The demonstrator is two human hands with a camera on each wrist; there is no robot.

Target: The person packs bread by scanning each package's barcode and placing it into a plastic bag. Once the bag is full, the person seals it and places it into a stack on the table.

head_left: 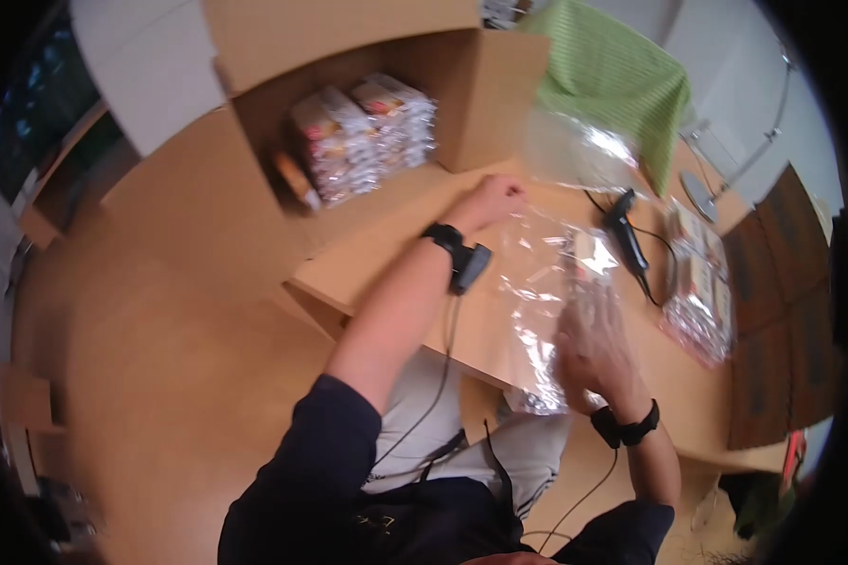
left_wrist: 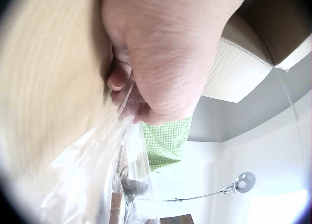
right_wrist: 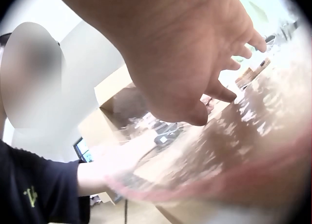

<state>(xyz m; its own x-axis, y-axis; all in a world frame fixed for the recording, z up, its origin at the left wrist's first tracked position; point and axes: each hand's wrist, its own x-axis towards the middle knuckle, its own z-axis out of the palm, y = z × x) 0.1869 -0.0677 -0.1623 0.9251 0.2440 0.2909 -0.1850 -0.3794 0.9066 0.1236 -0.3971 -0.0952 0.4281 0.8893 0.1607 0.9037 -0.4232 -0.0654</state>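
A clear plastic bag (head_left: 532, 301) lies across the table in front of the person, its surface full of bright glints. At its far left corner the left hand (head_left: 495, 201) grips the film; in the left wrist view the bag (left_wrist: 78, 175) runs taut from between the curled fingers (left_wrist: 118, 79). The right hand (head_left: 595, 353), blurred, is over the near right part of the bag. Its fingers are spread and extended in the right wrist view, close over the plastic (right_wrist: 258, 104). A pale packet (head_left: 594, 252) shows under the film just beyond the right fingertips.
A cardboard box (head_left: 499, 94) with stacked wrapped packets (head_left: 334, 141) stands at the back left. To the right are a black handheld scanner (head_left: 627, 235) with its cable, another bagged stack (head_left: 702, 292) and brown cartons (head_left: 782, 311). A green checked cloth (head_left: 612, 75) hangs behind, near a lamp (head_left: 773, 132).
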